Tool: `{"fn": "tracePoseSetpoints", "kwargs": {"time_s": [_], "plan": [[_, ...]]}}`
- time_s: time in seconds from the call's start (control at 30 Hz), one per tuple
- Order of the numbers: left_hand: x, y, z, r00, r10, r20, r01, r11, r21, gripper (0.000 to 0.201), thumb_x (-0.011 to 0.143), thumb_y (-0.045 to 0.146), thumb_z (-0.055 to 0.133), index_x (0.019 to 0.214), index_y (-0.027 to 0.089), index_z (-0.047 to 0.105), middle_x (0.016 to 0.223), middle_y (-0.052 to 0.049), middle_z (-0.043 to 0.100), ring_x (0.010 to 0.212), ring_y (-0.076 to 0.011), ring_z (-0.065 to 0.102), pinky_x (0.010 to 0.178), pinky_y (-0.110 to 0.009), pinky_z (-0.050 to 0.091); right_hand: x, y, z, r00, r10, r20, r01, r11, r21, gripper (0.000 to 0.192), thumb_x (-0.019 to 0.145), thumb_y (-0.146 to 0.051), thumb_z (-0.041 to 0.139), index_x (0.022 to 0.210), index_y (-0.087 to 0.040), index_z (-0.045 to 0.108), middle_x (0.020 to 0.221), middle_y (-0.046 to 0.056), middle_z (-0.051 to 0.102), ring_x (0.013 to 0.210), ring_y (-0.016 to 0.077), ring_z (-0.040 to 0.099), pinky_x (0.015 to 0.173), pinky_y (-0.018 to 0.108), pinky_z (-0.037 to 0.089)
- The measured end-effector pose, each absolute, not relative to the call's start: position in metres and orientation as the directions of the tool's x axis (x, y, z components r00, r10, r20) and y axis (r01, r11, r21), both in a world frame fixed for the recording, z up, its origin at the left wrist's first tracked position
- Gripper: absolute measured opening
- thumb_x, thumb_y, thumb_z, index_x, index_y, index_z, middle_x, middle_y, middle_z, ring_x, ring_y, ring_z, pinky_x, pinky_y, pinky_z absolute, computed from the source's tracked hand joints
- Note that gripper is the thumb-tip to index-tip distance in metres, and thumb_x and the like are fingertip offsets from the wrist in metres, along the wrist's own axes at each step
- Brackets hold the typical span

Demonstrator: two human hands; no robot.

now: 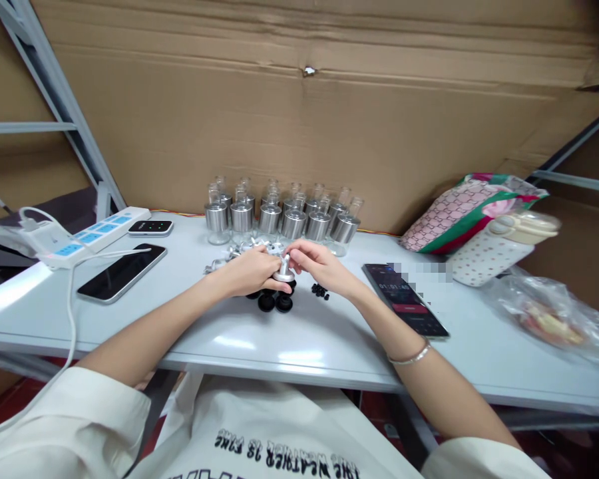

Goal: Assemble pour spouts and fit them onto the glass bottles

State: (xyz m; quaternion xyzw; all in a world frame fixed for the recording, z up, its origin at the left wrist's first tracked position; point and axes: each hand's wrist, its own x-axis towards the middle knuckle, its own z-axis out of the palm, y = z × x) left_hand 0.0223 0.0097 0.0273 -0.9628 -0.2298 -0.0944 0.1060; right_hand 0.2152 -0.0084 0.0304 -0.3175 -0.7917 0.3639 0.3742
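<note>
In the head view, my left hand (pixel 259 271) pinches a silver flanged metal piece (pixel 283 272) just above the table (pixel 279 339), its stem upright. My right hand (pixel 315 265) curls its fingers at that stem; whether they grip it I cannot tell. Black round stoppers (pixel 266 302) lie just below my left hand, small black plugs (pixel 320 291) beside my right. Behind my hands stand steel-sleeved glass bottles (pixel 294 224).

Brown cardboard wall (pixel 329 126) behind a glossy pale table (pixel 339 332), grey metal frame (pixel 24 127) at left, reddish floor (pixel 378 407) below.
</note>
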Motion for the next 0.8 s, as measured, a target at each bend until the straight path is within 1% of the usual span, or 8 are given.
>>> {"fn": "tracePoseSetpoints", "kwargs": {"time_s": [0.1, 0.2, 0.3, 0.43, 0.6, 0.7, 0.8], "plan": [[0.024, 0.007, 0.028, 0.875, 0.429, 0.225, 0.468, -0.868, -0.165, 0.048, 0.089, 0.057, 0.046, 0.068, 0.014, 0.054, 0.064, -0.002, 0.060, 0.060, -0.0174, 0.052, 0.069, -0.029, 0.035, 0.214, -0.011, 0.031, -0.533, 0.769, 0.353, 0.243, 0.539, -0.807, 0.032, 0.091, -0.048, 0.043, 0.082, -0.018, 0.050, 0.065, -0.003, 0.047, 0.060, 0.0115, 0.044, 0.061, 0.025, 0.037], [0.026, 0.004, 0.028, 0.881, 0.417, 0.224, 0.457, -0.872, -0.177, 0.048, 0.090, 0.056, 0.046, 0.067, 0.014, 0.053, 0.063, -0.002, 0.060, 0.057, -0.0165, 0.050, 0.067, -0.029, 0.035, 0.214, -0.014, 0.033, -0.525, 0.785, 0.328, 0.292, 0.528, -0.797, 0.024, 0.093, -0.038, 0.038, 0.079, -0.019, 0.046, 0.063, -0.004, 0.045, 0.059, 0.0117, 0.043, 0.061, 0.026, 0.035], [0.028, 0.000, 0.027, 0.871, 0.418, 0.258, 0.471, -0.860, -0.197, 0.045, 0.092, 0.052, 0.046, 0.070, 0.014, 0.054, 0.062, -0.003, 0.059, 0.058, -0.0172, 0.051, 0.065, -0.028, 0.036, 0.213, -0.016, 0.036, -0.513, 0.792, 0.331, 0.346, 0.543, -0.765, 0.024, 0.091, -0.033, 0.035, 0.072, -0.020, 0.040, 0.060, -0.004, 0.041, 0.057, 0.0113, 0.038, 0.059, 0.025, 0.032], [0.029, -0.002, 0.025, 0.858, 0.409, 0.310, 0.484, -0.847, -0.221, 0.040, 0.092, 0.049, 0.049, 0.073, 0.014, 0.056, 0.059, -0.001, 0.057, 0.058, -0.0179, 0.051, 0.061, -0.028, 0.036, 0.215, -0.016, 0.039, -0.528, 0.784, 0.327, 0.378, 0.561, -0.736, 0.029, 0.091, -0.035, 0.034, 0.066, -0.021, 0.033, 0.059, -0.005, 0.034, 0.055, 0.0101, 0.031, 0.056, 0.025, 0.028], [0.029, 0.001, 0.021, 0.870, 0.367, 0.331, 0.463, -0.839, -0.286, 0.038, 0.092, 0.046, 0.049, 0.071, 0.015, 0.055, 0.059, 0.000, 0.055, 0.055, -0.0169, 0.050, 0.060, -0.029, 0.035, 0.219, -0.015, 0.040, -0.550, 0.785, 0.285, 0.400, 0.547, -0.735, 0.035, 0.092, -0.042, 0.034, 0.065, -0.021, 0.032, 0.058, -0.005, 0.032, 0.053, 0.0095, 0.030, 0.054, 0.024, 0.027], [0.027, 0.003, 0.021, 0.879, 0.346, 0.327, 0.449, -0.831, -0.328, 0.031, 0.090, 0.041, 0.054, 0.075, 0.014, 0.055, 0.065, -0.001, 0.059, 0.058, -0.0169, 0.053, 0.063, -0.029, 0.035, 0.219, -0.014, 0.039, -0.522, 0.809, 0.271, 0.455, 0.533, -0.713, 0.037, 0.091, -0.042, 0.034, 0.061, -0.020, 0.032, 0.056, -0.005, 0.034, 0.052, 0.0093, 0.030, 0.053, 0.024, 0.027], [0.023, 0.005, 0.022, 0.886, 0.334, 0.320, 0.436, -0.835, -0.335, 0.021, 0.090, 0.034, 0.056, 0.087, 0.013, 0.056, 0.078, -0.003, 0.063, 0.065, -0.0167, 0.057, 0.067, -0.028, 0.035, 0.219, -0.012, 0.037, -0.485, 0.838, 0.250, 0.500, 0.500, -0.707, 0.039, 0.089, -0.042, 0.034, 0.056, -0.020, 0.031, 0.053, -0.005, 0.035, 0.050, 0.0087, 0.030, 0.051, 0.024, 0.026]]}}
